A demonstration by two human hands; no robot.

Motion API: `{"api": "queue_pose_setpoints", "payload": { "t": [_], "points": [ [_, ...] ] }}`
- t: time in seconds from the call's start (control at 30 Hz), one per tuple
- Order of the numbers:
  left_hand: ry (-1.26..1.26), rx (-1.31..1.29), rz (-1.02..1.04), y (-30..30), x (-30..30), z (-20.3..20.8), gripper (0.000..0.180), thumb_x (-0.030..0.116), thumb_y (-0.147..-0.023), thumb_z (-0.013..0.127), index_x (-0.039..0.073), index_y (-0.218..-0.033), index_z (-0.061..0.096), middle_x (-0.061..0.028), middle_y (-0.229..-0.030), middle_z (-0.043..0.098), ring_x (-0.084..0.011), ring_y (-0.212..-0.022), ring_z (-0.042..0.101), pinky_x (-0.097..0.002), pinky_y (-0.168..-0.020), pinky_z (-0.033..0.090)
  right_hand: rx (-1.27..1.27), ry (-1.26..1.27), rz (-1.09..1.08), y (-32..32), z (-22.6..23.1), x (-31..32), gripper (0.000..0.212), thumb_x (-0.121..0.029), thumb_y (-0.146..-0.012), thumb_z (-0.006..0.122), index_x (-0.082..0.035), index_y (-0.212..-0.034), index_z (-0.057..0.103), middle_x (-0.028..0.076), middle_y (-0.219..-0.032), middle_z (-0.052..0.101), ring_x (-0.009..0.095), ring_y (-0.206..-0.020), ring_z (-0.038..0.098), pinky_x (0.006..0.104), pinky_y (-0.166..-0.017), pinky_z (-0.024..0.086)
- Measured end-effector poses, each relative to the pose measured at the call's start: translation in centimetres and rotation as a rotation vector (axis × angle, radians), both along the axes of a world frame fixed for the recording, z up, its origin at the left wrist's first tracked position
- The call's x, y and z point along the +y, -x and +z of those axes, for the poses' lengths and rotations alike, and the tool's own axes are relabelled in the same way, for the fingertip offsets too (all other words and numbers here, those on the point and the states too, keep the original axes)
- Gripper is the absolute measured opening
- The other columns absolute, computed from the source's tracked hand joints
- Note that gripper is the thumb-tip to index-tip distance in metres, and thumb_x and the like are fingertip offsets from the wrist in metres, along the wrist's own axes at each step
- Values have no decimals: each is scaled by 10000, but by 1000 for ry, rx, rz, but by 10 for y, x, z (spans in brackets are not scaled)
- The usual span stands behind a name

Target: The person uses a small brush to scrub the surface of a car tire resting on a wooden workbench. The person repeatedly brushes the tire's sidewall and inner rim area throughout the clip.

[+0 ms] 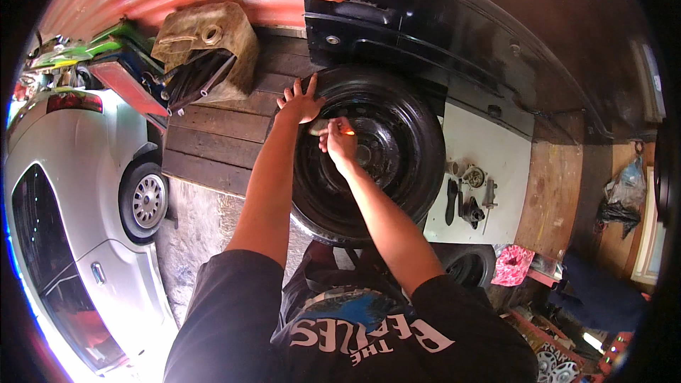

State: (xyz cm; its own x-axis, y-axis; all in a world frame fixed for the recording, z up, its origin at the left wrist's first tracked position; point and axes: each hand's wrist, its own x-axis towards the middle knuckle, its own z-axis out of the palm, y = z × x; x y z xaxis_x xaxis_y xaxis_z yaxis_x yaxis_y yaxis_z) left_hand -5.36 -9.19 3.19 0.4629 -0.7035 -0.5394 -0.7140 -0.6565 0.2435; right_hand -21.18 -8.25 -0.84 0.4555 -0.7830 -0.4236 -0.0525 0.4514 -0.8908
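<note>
A black tyre on a dark, glossy steel wheel (397, 143) lies flat in front of me. My left hand (301, 104) rests on the far left part of the tyre, its fingers spread and nothing in them. Over the left side of the rim, my right hand (340, 143) is closed around a small tool (347, 130) with a bright orange part. A pale end pokes out on the left of those fingers; its exact kind is too small to tell. The hub area sits just right of the right hand.
Brown wooden planks (220, 124) run left of the tyre, with a dirty tan jerrycan (213, 35) on them. A white board (489, 170) at right bears metal parts and a dark-handled brush (451, 201). A silver car (92, 220) stands at far left; another tyre (472, 267) lies below right.
</note>
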Motion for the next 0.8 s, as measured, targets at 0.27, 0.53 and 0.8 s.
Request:
{"api": "queue_pose_setpoints", "payload": {
  "t": [0.27, 0.53, 0.8],
  "points": [
    [17, 53, 41, -3, 1, 1, 777, 721, -979, 285, 424, -1611, -57, -127, -1710, 0, -473, -1533, 115, -671, -1197, 111, -27, 220, -379, 21, 20, -46, 133, -200, -1075, 492, -68, -1067, 503, 76, -781, 653, 120, -542, 617, 248, -465, 496],
    [45, 85, 55, -1, 3, -1, 826, 787, -942, 269, 422, -1613, -45, -138, -1708, 23, -476, -1535, 99, -671, -1196, 96, 58, -60, 208, 18, 11, 12, 180, -242, -1040, 555, -113, -916, 559, 20, -615, 582, 94, -470, 553, 273, -391, 451],
    [10, 107, 74, -1, 0, 5, 884, 834, -908, 280, 416, -1614, -49, -124, -1710, -35, -463, -1545, 47, -674, -1196, 66, 272, 661, -98, 16, -9, -57, 168, -260, -991, 655, -121, -971, 562, 98, -870, 755, 351, -750, 745, 378, -586, 589]
  ]
}}
